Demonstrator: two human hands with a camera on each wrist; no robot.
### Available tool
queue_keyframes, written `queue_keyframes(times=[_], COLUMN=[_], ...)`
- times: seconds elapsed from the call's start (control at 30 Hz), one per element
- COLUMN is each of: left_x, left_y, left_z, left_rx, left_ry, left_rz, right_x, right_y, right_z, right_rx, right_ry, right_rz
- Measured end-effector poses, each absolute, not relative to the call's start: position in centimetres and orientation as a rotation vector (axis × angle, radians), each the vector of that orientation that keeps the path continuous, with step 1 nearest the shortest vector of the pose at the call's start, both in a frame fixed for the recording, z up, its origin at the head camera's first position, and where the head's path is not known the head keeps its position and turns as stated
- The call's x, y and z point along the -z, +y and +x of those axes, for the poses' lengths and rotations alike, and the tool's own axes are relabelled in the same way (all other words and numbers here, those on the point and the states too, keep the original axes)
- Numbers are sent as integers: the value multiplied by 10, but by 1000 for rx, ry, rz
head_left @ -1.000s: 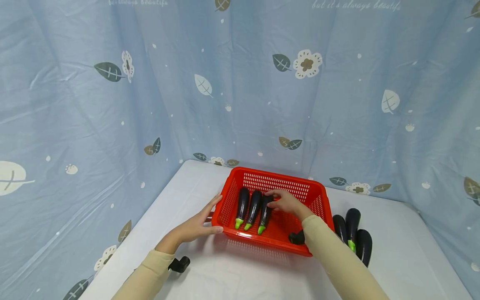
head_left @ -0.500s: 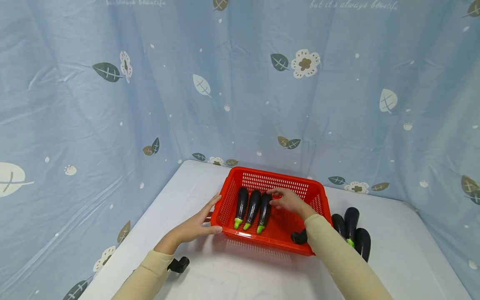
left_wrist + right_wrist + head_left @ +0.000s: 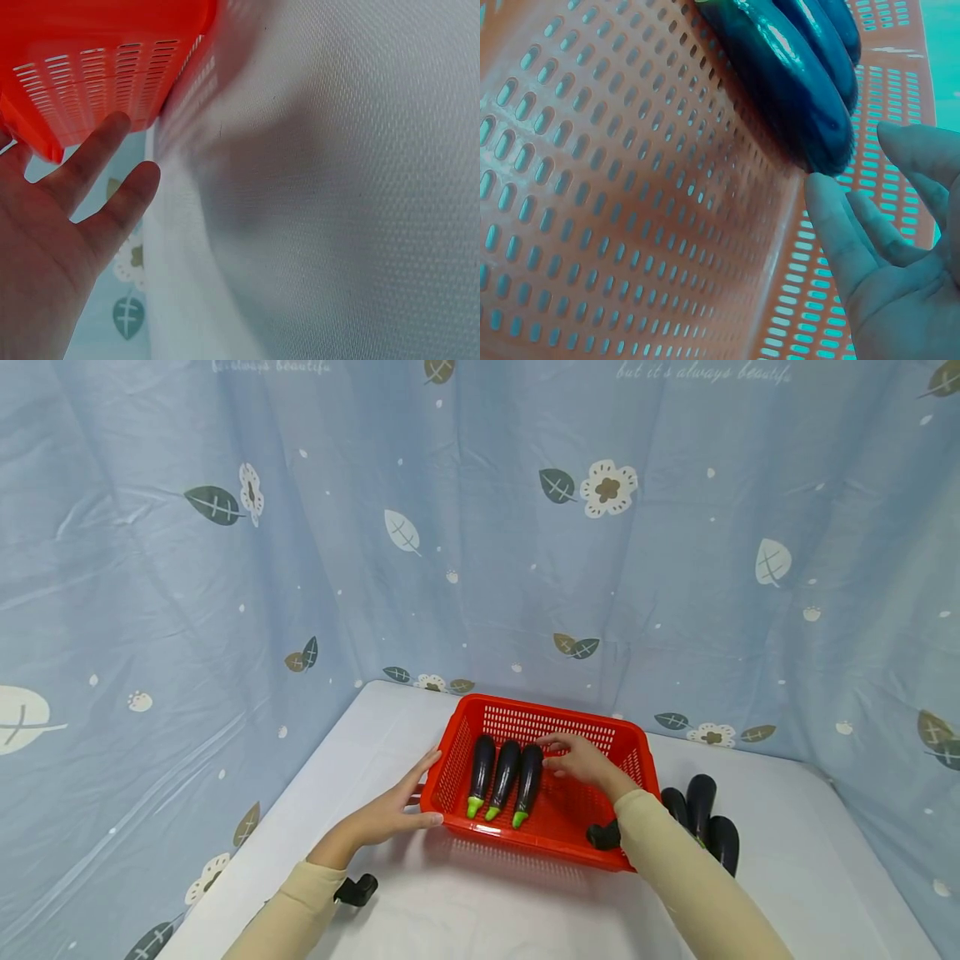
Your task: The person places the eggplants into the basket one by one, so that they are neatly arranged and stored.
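Note:
Three dark eggplants with green stem ends, the left one, the middle one and the right one, lie side by side in a red perforated basket. My right hand is inside the basket beside the right eggplant, its fingers spread and holding nothing. In the right wrist view its fingertips are close to the blunt end of that eggplant. My left hand rests at the basket's left side, fingers extended along the rim and thumb near the front corner.
Three more eggplants lie in a cluster on the white table, right of the basket. A patterned blue curtain hangs behind and to the left. Black wrist-camera parts show by the left sleeve.
My right hand has let go of the right eggplant and drawn slightly to the right of it. The left hand has kept its place at the basket.

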State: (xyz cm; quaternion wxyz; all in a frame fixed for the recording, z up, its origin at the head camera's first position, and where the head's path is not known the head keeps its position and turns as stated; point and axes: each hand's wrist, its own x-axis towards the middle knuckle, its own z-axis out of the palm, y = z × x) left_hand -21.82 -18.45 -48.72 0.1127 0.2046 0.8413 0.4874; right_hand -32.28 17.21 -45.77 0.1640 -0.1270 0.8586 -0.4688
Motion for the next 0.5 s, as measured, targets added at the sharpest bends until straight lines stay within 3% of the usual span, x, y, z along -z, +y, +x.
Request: queue_keyframes(times=[0.5], left_x=[488], left_y=[-185], left_z=[-219], left_rx=[-1426], left_ry=[2476], left_rz=[626], right_x=[451], right_y=[184], right_z=[-320], right_rx=[1325], right_ry=[2482], right_rz=[-370])
